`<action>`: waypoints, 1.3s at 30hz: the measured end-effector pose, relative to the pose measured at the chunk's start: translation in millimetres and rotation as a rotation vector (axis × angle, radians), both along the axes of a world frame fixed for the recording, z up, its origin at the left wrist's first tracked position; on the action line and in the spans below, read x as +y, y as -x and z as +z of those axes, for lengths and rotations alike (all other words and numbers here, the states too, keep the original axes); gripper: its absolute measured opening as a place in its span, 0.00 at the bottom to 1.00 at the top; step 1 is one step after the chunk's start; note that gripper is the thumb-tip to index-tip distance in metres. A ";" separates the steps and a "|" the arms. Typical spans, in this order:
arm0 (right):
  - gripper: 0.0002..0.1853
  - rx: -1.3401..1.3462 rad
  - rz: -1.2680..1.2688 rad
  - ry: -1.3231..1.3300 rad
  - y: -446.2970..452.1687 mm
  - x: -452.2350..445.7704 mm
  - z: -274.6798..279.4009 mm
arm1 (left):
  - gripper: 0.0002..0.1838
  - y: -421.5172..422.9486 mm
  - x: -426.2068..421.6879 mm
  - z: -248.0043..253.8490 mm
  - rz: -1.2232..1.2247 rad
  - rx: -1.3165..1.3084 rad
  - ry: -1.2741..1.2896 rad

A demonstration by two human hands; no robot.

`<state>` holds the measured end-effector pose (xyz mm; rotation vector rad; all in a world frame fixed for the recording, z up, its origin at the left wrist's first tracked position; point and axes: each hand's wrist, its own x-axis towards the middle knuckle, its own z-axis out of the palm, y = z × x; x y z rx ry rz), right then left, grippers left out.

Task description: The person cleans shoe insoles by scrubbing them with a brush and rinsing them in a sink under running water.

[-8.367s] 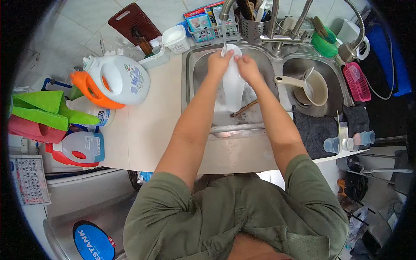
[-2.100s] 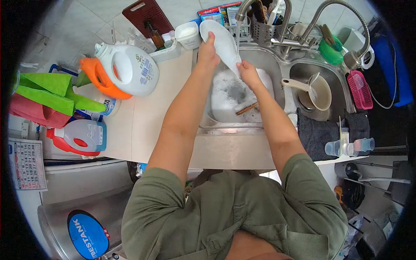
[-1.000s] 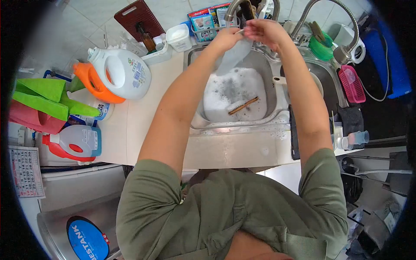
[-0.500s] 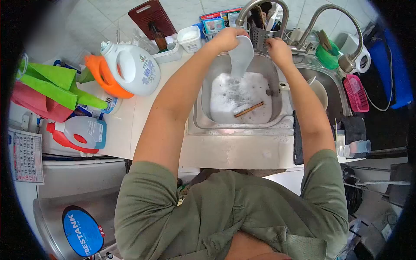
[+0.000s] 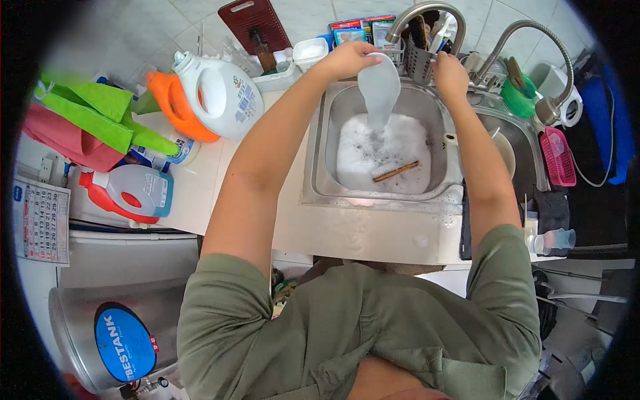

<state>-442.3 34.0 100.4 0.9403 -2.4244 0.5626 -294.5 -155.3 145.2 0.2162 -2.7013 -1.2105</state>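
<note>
My left hand [image 5: 351,60] pinches the upper end of a pale, wet-looking shoe insole [image 5: 379,85]. The insole hangs upright under the faucet spout [image 5: 395,30], its lower end close to the suds. At the base of the faucet [image 5: 460,30], beside the metal utensil holder [image 5: 419,65], my right hand [image 5: 451,79] has its fingers closed; what is inside them is hidden. Below both hands, the left sink basin [image 5: 325,170] holds foamy water [image 5: 357,147]. A wooden-backed brush [image 5: 395,172] lies in the foam.
On the left counter stand a white detergent jug [image 5: 235,100], an orange bottle [image 5: 177,110] and a blue-and-clear jug [image 5: 143,193]. The right basin holds a pale bowl [image 5: 505,153]. A pink basket [image 5: 559,157] and a flexible-neck faucet [image 5: 567,60] are farther right.
The camera view has shifted, so the sink and counter appear farther right. My left hand still holds the insole under the spout, and my right hand remains by the faucet base.
</note>
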 end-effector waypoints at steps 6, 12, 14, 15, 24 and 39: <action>0.20 -0.966 0.525 0.559 -53.3 -18.5 -4.5 | 0.16 -14.1 21.3 -4.1 0.167 0.163 0.143; 0.20 -0.652 0.433 0.681 -96.2 -37.4 -35.8 | 0.07 -13.0 58.6 -48.4 0.290 0.612 0.338; 0.18 -0.582 0.465 0.899 -115.3 -42.2 -44.7 | 0.07 -19.5 65.7 -54.4 0.275 0.555 0.261; 0.18 -0.636 0.499 0.936 -115.6 -46.1 -54.4 | 0.06 -10.2 58.1 -70.4 0.283 0.585 0.225; 0.19 -0.450 0.190 0.674 -122.9 -47.3 -21.4 | 0.10 -11.0 66.4 -51.1 0.471 0.509 0.253; 0.12 -1.549 0.772 0.646 -108.8 -13.9 -57.7 | 0.11 -12.3 13.9 9.9 0.682 0.769 0.188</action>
